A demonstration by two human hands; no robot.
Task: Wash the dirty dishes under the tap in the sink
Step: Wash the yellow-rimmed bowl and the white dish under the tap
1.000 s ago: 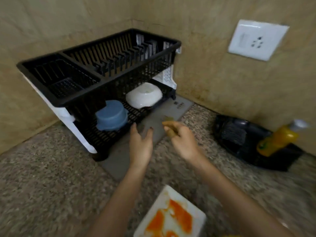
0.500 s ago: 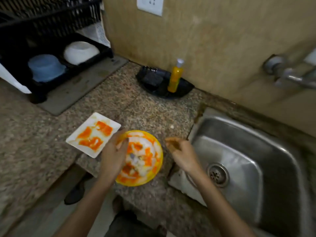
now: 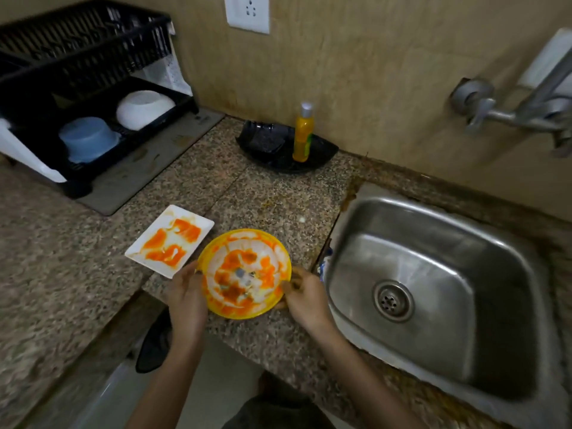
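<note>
The stone surface (image 3: 216, 187) runs from a black rack (image 3: 77, 51) at the far left to a steel sink (image 3: 433, 212) set in at the right, with the tap (image 3: 510, 116) on the wall above it. No water shows running. The rack's lower shelf holds an upturned blue bowl (image 3: 88, 139) and a white bowl (image 3: 144, 108). A soap bottle (image 3: 303, 134) stands in a black holder (image 3: 278, 162) by the wall.

The round yellow plate (image 3: 235, 292) sits at the near edge of the surface, just left of the sink and smeared with orange sauce. A small grey item (image 3: 244, 274) lies in its middle, too blurred to name. A sauce-stained white dish (image 3: 168, 239) lies just beside the plate on its left.

The left hand (image 3: 185, 292) holds the plate's left rim, its fingers (image 3: 195, 272) curled over the edge. The right hand (image 3: 305, 300) pinches the right rim. Whether the plate is already off the surface I cannot tell.

The plate looks light and stiff, probably plastic or melamine, so it is unlikely to be fragile. The sauce would make it greasy and slick. The rim at opposite sides is the cleanest place to hold, and keeping the plate level on the way to the sink should stop the loose item sliding off.
</note>
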